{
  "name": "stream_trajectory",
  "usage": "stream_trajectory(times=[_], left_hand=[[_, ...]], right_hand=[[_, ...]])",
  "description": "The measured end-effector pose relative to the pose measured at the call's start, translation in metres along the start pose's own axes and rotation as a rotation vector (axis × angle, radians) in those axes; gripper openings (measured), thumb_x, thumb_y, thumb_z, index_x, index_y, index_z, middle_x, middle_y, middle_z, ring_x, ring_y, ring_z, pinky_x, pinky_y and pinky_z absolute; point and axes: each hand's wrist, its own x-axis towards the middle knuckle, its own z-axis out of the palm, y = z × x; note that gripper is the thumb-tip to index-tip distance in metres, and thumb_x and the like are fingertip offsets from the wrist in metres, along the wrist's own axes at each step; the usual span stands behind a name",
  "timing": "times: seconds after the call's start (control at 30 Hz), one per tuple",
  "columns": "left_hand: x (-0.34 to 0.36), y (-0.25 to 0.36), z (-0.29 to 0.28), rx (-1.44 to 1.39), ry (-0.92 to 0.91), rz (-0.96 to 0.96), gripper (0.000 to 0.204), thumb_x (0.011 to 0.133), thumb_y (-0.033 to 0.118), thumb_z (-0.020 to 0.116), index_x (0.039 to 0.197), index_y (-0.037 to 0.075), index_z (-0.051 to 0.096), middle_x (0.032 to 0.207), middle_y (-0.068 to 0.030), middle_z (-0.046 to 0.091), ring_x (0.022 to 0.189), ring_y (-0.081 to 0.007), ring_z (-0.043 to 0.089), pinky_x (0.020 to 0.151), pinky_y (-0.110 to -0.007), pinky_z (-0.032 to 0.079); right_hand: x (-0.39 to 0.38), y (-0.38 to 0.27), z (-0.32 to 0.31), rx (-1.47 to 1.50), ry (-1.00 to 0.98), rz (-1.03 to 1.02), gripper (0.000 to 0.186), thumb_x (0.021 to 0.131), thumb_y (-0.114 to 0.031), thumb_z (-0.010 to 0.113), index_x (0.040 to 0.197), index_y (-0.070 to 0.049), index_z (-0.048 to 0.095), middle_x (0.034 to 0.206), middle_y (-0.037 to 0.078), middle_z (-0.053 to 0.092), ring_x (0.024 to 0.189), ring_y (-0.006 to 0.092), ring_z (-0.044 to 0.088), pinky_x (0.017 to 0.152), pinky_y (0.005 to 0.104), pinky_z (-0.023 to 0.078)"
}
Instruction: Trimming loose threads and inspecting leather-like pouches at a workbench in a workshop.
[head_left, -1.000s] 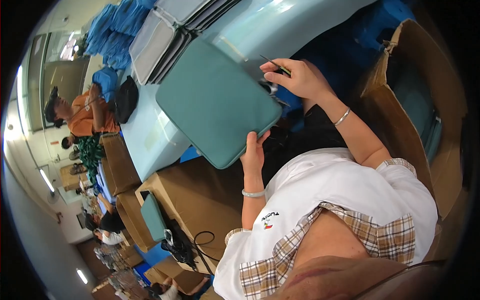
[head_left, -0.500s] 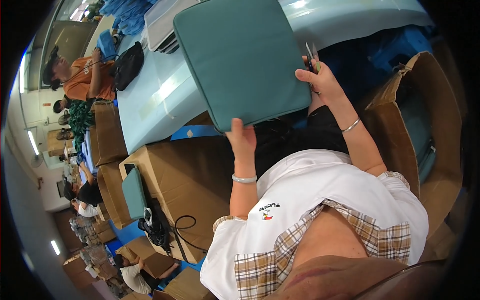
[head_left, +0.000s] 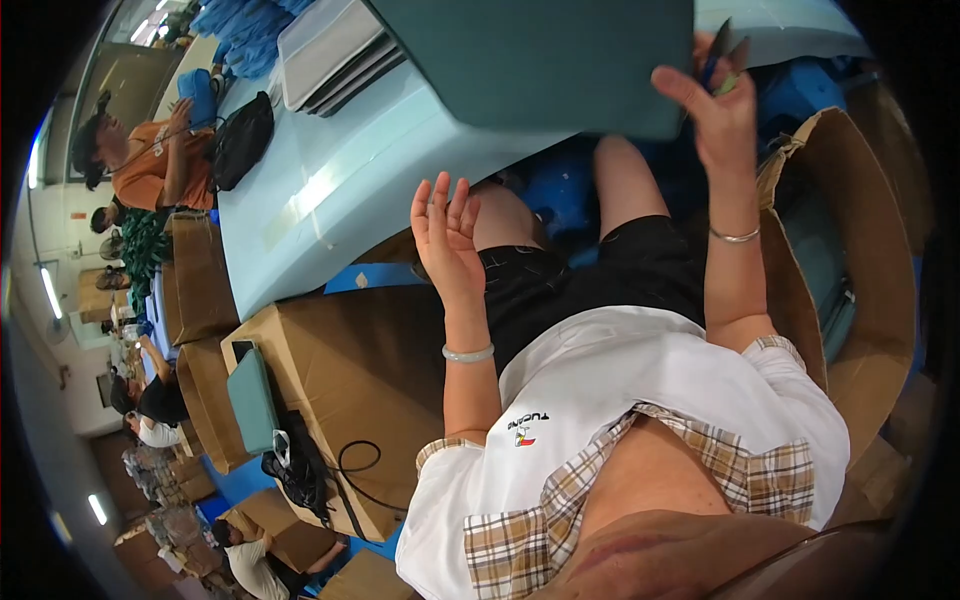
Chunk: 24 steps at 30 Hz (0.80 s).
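A flat, square teal fabric case [head_left: 560, 65] with rounded corners hangs over the table edge at the top, partly out of view; its exact kind I cannot tell. My right hand [head_left: 725, 125] is at its right edge, with a small pair of scissors [head_left: 720, 65] held in the fingers, blades pointing up. The thumb lies beside the case's lower right corner; whether it grips the case is unclear. My left hand [head_left: 450, 250] is raised, palm showing and fingers apart, holding nothing, below and left of the case.
A pale blue covered table [head_left: 300, 200] carries a clear tray [head_left: 335, 60] of grey flat pieces and a black bag [head_left: 240, 140]. A cardboard box [head_left: 350, 370] stands at left, another open box [head_left: 875, 330] at right. A person in orange [head_left: 155, 180] sits across the table.
My left hand has let go of the teal case and spread its fingers. The case has moved up and right with my right hand, uncovering my knees.
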Motion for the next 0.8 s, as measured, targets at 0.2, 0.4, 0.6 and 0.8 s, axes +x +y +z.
stream_trajectory(times=[0.2, 0.4, 0.6, 0.8], left_hand=[[0.000, 0.005, 0.025, 0.116, -0.203, 0.093, 0.044, 0.094, 0.020, 0.050, 0.132, 0.004, 0.034, 0.133, -0.0187, 0.041, 0.118, -0.0307, 0.049, 0.093, -0.039, 0.048], [0.017, -0.005, 0.025, -0.294, 0.026, -0.185, 0.048, 0.093, 0.031, 0.051, 0.130, 0.004, 0.037, 0.125, -0.0143, 0.047, 0.108, -0.0275, 0.054, 0.087, -0.037, 0.052], [0.025, -0.010, 0.015, -0.232, 0.043, -0.134, 0.051, 0.091, 0.034, 0.053, 0.129, 0.003, 0.038, 0.125, -0.0131, 0.046, 0.110, -0.0288, 0.052, 0.092, -0.042, 0.049], [0.026, -0.012, 0.019, -0.235, 0.067, -0.131, 0.050, 0.092, 0.034, 0.052, 0.128, 0.002, 0.039, 0.124, -0.0143, 0.047, 0.110, -0.0289, 0.051, 0.092, -0.041, 0.049]], right_hand=[[0.020, -0.022, 0.036, -0.662, -0.119, -0.445, 0.039, 0.071, -0.001, 0.073, 0.107, -0.013, 0.066, 0.093, 0.003, 0.067, 0.070, 0.0122, 0.062, 0.061, 0.0237, 0.050], [-0.030, 0.049, 0.057, -0.782, -0.290, -0.512, 0.023, 0.074, -0.007, 0.067, 0.095, -0.016, 0.067, 0.095, -0.001, 0.065, 0.074, 0.0180, 0.065, 0.060, 0.0260, 0.052], [-0.044, 0.056, 0.027, -0.673, -0.146, -0.344, 0.014, 0.073, -0.009, 0.070, 0.086, -0.008, 0.064, 0.091, 0.001, 0.065, 0.067, 0.0184, 0.063, 0.058, 0.0246, 0.050], [-0.058, 0.046, -0.010, -0.524, -0.301, 0.055, 0.012, 0.076, -0.005, 0.070, 0.083, 0.002, 0.063, 0.078, 0.007, 0.065, 0.064, 0.0083, 0.057, 0.055, 0.0200, 0.042]])
